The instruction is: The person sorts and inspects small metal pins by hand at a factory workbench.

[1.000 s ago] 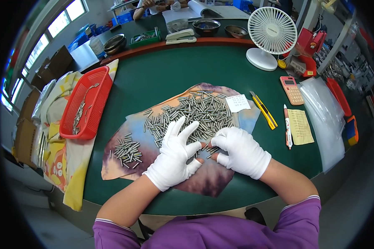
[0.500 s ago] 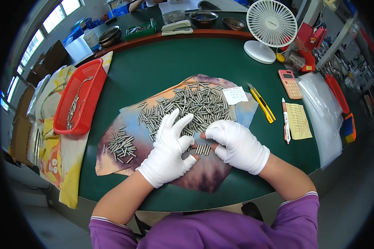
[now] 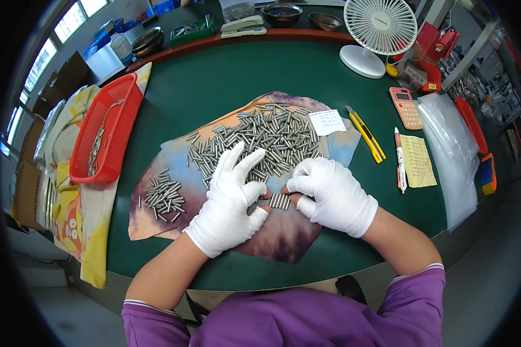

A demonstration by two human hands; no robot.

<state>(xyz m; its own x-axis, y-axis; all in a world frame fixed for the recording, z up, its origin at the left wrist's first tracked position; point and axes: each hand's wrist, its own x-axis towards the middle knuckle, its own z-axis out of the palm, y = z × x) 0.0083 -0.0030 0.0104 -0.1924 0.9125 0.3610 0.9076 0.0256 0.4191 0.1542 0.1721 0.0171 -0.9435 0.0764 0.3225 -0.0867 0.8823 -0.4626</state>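
Note:
A short row of small metal pins (image 3: 280,201) lies side by side on a tie-dyed cloth (image 3: 278,234). My left hand (image 3: 228,202), in a white glove with bare thumb and index tips, has those two tips at the row's left end; its other fingers stretch forward. At the right end, my right hand (image 3: 333,198), gloved the same way, presses its bent thumb and index against the pins. Just beyond the hands spreads a big heap of loose pins (image 3: 266,136). A smaller pile of pins (image 3: 164,196) sits left of my left hand.
A red basket (image 3: 111,124) stands on a patterned cloth at the left. To the right lie a paper slip (image 3: 327,122), a yellow cutter (image 3: 366,136), a pen (image 3: 400,162), a note (image 3: 418,161), a calculator (image 3: 406,109) and plastic bags (image 3: 446,156). A white fan (image 3: 380,34) stands behind.
The whole view has shifted slightly. Both hands stay at the row, and its pins now sit closer together and more evenly lined up between my fingertips.

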